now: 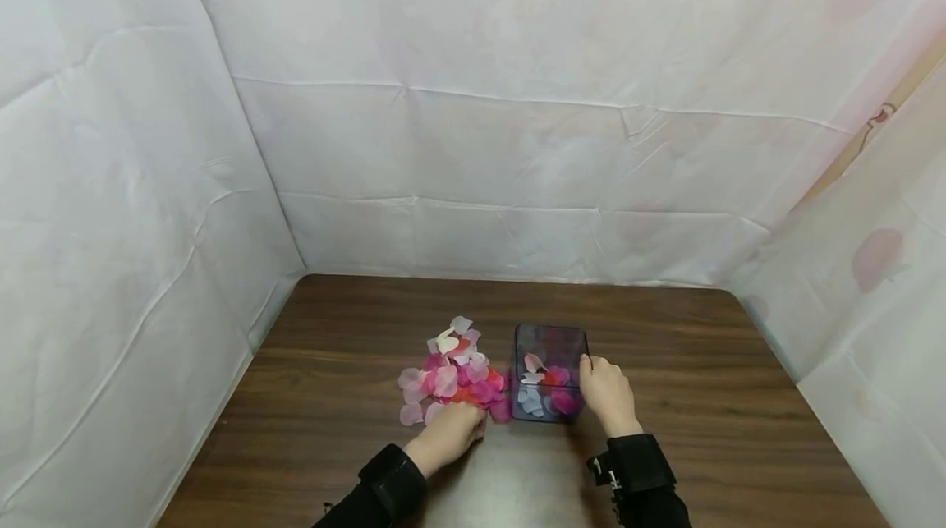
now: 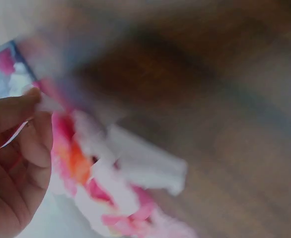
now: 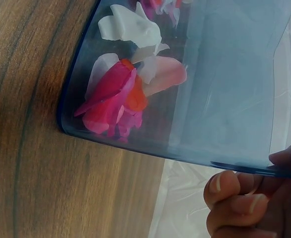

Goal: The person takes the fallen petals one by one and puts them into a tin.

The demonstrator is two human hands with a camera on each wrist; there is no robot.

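Observation:
A loose pile of artificial flower petals (image 1: 447, 380), pink, magenta, white and orange-red, lies on the wooden table. At the near edge of the pile, my left hand (image 1: 452, 433) has its fingers curled. In the left wrist view, its thumb and fingers pinch petals, with a thin pink petal (image 2: 10, 138) showing inside the hand. Right beside the pile is a see-through dark-tinted plastic box (image 1: 550, 333) with several petals (image 3: 118, 99) in it. My right hand (image 1: 609, 392) grips the box's right edge, thumb on one side of the wall and fingers on the other.
The brown wood-grain table (image 1: 355, 306) has rounded far corners. White cloth walls (image 1: 480, 150) stand behind it and on both sides. A wooden strip (image 1: 850, 154) shows in the right wall. Black bands (image 1: 641, 462) circle both wrists.

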